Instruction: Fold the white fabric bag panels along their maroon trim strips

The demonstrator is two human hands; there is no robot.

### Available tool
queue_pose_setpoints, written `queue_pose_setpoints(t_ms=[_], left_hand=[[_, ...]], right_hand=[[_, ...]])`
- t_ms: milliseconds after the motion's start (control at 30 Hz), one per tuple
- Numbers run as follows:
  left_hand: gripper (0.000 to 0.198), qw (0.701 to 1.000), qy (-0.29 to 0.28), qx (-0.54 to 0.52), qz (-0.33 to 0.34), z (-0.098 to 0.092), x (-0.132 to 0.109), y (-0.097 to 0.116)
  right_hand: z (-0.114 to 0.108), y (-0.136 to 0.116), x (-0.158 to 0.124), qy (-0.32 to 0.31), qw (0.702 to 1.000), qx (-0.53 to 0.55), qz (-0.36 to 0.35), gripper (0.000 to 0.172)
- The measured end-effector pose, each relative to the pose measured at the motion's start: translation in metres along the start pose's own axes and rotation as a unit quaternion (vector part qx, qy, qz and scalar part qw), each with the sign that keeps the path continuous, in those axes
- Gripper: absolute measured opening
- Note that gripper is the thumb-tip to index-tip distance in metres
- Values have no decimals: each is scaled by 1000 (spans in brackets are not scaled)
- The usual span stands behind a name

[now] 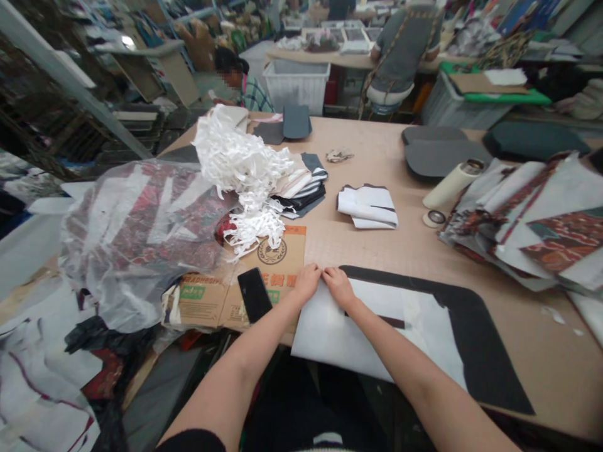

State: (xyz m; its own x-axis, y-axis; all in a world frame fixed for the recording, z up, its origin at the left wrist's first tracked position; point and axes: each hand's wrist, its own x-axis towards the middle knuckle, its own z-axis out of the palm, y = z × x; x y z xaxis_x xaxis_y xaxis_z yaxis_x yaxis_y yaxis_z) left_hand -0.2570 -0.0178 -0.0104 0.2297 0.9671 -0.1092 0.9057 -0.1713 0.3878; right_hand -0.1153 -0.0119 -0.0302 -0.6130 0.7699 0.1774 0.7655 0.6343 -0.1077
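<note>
My left hand (308,282) and my right hand (338,287) meet at the far left corner of a white sheet (325,329). The fingers of both are closed on its edge, fingertips nearly touching. The sheet lies at the table's near edge, partly over a dark grey panel (490,342) with rounded corners. A dark strip (393,321) shows on the sheet under my right forearm. Left of my left hand, a black phone (254,295) rests on flattened cardboard (202,307).
A brown table (372,251) holds a folded white piece (367,206), a pile of white strips (240,150), a tape roll (455,182) and stacked sheets (532,220) at right. A plastic-wrapped bundle (146,232) bulges at left. Two people sit beyond.
</note>
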Motion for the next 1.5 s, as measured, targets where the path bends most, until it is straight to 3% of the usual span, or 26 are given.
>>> queue_pose_setpoints(t_ms=[133,333,700,800,933,1067,1200,1367,1500], left_hand=[[32,994,-31,95,47,-4,-11,1],[38,976,21,193,93,2,-17,8],[39,964,26,236,117,6,-18,3],[39,956,39,258,133,7,-16,2],[37,952,51,264,143,8,-15,-1],[36,953,53,265,139,9,-14,-2],[37,959,50,253,120,7,-16,0],[39,969,29,225,97,0,-27,6],[40,974,18,209,84,0,-29,8]], right_hand=[[-17,0,-7,-52,998,-18,-39,25],[-17,34,-41,-43,999,-13,-16,31],[-37,93,-141,12,985,66,157,38],[-47,82,-182,75,965,73,240,40],[-58,34,-251,152,921,77,351,39],[-56,-30,-316,157,881,63,441,37],[-39,-74,-357,116,873,81,468,36],[-23,-74,-371,89,876,95,465,33],[-33,-49,-362,112,873,93,466,33]])
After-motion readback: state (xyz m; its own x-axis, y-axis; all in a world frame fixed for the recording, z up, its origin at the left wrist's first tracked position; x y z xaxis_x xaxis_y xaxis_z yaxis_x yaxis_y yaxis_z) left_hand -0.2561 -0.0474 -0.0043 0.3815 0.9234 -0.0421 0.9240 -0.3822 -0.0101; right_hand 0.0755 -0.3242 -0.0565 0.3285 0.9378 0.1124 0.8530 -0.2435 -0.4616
